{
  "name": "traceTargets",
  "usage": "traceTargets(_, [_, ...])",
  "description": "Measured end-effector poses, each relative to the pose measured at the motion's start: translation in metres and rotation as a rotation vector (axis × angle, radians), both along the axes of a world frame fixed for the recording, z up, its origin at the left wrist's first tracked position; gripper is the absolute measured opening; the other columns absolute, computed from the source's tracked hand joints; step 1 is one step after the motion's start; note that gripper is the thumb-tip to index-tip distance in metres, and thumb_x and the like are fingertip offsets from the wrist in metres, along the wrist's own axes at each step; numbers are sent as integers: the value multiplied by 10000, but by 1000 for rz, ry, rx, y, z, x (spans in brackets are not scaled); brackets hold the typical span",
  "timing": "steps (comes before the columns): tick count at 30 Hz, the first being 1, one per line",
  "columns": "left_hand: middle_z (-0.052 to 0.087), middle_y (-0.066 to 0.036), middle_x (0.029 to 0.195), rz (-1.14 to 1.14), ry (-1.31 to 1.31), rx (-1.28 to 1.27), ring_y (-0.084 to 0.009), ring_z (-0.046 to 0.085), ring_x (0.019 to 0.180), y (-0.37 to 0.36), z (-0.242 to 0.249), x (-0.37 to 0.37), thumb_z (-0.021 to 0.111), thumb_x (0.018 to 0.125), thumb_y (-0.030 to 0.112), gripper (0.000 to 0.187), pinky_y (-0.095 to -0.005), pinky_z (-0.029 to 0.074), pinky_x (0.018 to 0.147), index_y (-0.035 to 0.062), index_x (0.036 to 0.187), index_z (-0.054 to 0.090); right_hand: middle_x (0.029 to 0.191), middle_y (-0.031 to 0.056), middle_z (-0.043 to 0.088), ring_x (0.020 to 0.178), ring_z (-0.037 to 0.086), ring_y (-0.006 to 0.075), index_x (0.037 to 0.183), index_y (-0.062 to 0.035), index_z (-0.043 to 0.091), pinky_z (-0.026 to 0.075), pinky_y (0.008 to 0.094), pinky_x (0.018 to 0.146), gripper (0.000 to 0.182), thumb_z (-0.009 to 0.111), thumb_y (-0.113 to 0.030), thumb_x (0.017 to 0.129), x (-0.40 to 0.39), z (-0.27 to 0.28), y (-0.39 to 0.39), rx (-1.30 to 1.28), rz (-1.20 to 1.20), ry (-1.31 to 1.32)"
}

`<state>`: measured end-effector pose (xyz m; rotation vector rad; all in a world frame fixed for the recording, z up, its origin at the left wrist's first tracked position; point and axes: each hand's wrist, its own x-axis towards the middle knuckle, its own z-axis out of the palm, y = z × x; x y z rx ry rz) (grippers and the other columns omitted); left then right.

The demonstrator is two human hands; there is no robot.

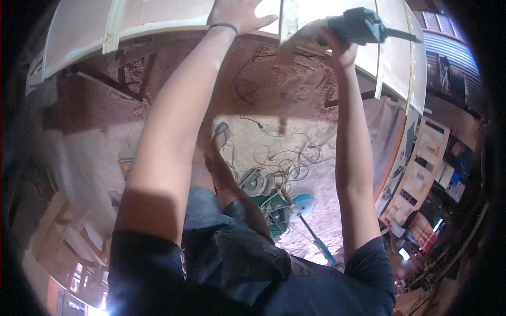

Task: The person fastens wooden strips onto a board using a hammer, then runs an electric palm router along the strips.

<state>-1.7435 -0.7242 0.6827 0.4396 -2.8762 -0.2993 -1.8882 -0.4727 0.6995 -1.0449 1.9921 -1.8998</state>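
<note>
My left hand (240, 15) lies with fingers spread on a large pale panel (158, 11), with a dark band around the wrist. My right hand (341, 48) is closed around a dark green power tool (361, 26), held over the right part of the panel. A thin dark piece sticks out from the tool to the right. The tool's working end is not clear. A light wooden strip (289, 21) runs across the panel between my hands. Other strips cross it on the left (112, 26) and on the right (379, 58).
Tangled cables (295, 152) lie on the dusty floor below. Near my legs stands a green machine (271, 213) beside a blue disc (302, 203). A slatted wooden frame (416, 171) leans at the right. Dark supports (108, 84) show under the panel.
</note>
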Motion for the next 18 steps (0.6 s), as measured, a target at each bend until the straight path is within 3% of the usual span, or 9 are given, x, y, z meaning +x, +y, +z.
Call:
traceTargets(1, [259,-182,1644,0,7,1,-357,163,1536,-1,-1,1,491,884,716,852,-580,99,1228,201,1557,400,995,36,661,912,630,182,1043,-38,652,539,350,824,284,811,-7,810,-6,-2,4,101,-24,91])
traceTargets(4, [265,-163,1646,10,18,3,-345,164,1537,-1,-3,2,493,879,722,847,-583,108,1222,220,1555,404,993,48,656,923,635,189,1071,-29,640,538,361,831,326,820,-13,799,5,3,-3,0,-52,-9])
traceTargets(5, [266,-158,1647,11,9,5,-342,163,1538,-2,-1,3,495,878,723,847,-581,110,1222,224,1556,403,978,54,650,915,639,193,1076,-24,630,532,356,815,337,813,-3,793,6,6,-2,124,-87,101])
traceTargets(9, [287,-145,1638,19,16,16,-334,175,1533,-2,2,4,515,872,715,843,-573,110,1220,231,1553,406,983,53,646,891,625,191,1062,-25,624,522,349,797,325,783,36,785,13,12,-9,13,-57,-17])
traceTargets(18, [300,-160,1627,5,41,28,-348,186,1525,-3,2,1,522,879,696,832,-574,110,1221,209,1545,416,1001,52,635,914,614,189,1117,-40,612,514,345,830,349,778,3,812,26,8,-17,-46,-178,96])
